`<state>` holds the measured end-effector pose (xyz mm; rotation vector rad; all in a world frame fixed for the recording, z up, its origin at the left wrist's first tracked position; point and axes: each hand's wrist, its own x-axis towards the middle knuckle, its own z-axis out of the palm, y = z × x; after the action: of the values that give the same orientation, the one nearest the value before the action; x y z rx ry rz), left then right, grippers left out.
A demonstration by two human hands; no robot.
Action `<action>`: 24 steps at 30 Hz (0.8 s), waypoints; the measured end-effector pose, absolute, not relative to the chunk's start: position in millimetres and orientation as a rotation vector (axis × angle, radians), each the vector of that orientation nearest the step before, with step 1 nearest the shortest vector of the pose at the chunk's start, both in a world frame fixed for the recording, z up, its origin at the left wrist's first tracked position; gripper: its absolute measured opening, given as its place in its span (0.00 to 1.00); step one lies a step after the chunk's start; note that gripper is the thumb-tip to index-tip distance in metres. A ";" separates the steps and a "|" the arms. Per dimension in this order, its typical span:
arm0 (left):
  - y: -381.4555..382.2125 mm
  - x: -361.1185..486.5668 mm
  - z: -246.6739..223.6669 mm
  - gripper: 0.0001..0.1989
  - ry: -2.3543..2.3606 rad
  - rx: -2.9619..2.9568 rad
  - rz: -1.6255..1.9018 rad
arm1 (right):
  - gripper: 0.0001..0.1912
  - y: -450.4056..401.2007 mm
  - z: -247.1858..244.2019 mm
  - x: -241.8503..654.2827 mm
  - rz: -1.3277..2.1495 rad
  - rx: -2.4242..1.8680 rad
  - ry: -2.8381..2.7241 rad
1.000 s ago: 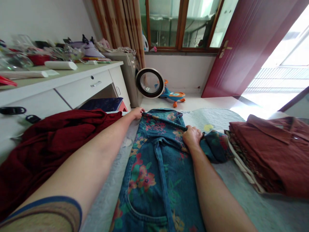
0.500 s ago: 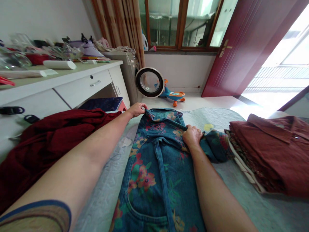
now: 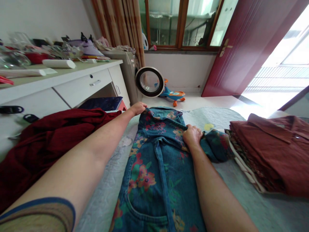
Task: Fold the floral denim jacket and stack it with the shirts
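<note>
Pale quilt [image 3: 106,190] under grip. Left hand [image 3: 138,109] and right hand [image 3: 192,134] both grasp floral denim garment [image 3: 145,177]: spread, unfolded. Right of grip, folded stack [image 3: 272,151] looks done; left, maroon cloth [image 3: 55,135] heaped.

One left hand [image 3: 138,109], one right hand [image 3: 192,133], on one floral denim garment [image 3: 183,180]. Left of garment: one dark red cloth [image 3: 60,138], one desk [image 3: 72,87]. Right of garment: one clothes stack [image 3: 270,154]. Beyond garment: one washing machine [image 3: 130,69], one toy [image 3: 175,95], one window [image 3: 180,27], one door [image 3: 231,58].

White desk [image 3: 80,82] left; brown curtain [image 3: 118,24], wood-framed window [image 3: 164,30]; red door [image 3: 243,42] open, daylight [image 3: 272,75] right.
</note>
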<state>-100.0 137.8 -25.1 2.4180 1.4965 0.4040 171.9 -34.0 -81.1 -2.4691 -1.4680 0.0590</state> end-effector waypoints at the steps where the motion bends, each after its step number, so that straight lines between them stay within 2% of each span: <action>1: 139.5 -100.3 -25.1 0.10 1.522 2.450 0.392 | 0.21 -34.0 -81.4 172.0 0.058 -2.469 -1.467; 6: 144.9 -97.7 -34.4 0.09 1.619 2.635 0.322 | 0.21 -34.3 -82.3 172.5 0.054 -2.460 -1.473; 10: 140.4 -101.6 -52.6 0.16 1.720 2.700 0.261 | 0.21 -34.5 -82.3 172.4 0.048 -2.458 -1.470; 13: 130.5 -104.1 -59.0 0.21 1.917 2.676 0.301 | 0.21 -34.9 -81.7 171.9 0.047 -2.459 -1.466; 16: 114.5 -96.9 -57.0 0.20 2.056 2.664 0.448 | 0.21 -35.4 -80.7 171.2 0.052 -2.457 -1.463; 18: 101.0 -86.9 -57.6 0.17 1.999 2.662 0.528 | 0.21 -35.6 -80.1 170.9 0.056 -2.457 -1.465; 21: 82.4 -71.4 -69.8 0.16 1.738 2.702 0.443 | 0.21 -35.6 -80.0 170.7 0.059 -2.460 -1.467; 24: 74.8 -63.4 -89.1 0.26 1.659 2.650 0.307 | 0.21 -35.4 -80.9 171.0 0.054 -2.461 -1.460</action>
<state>-63.4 74.8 -89.1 2.6501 1.6590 0.3073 171.0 -35.4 -80.9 -2.4606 -1.4600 0.0541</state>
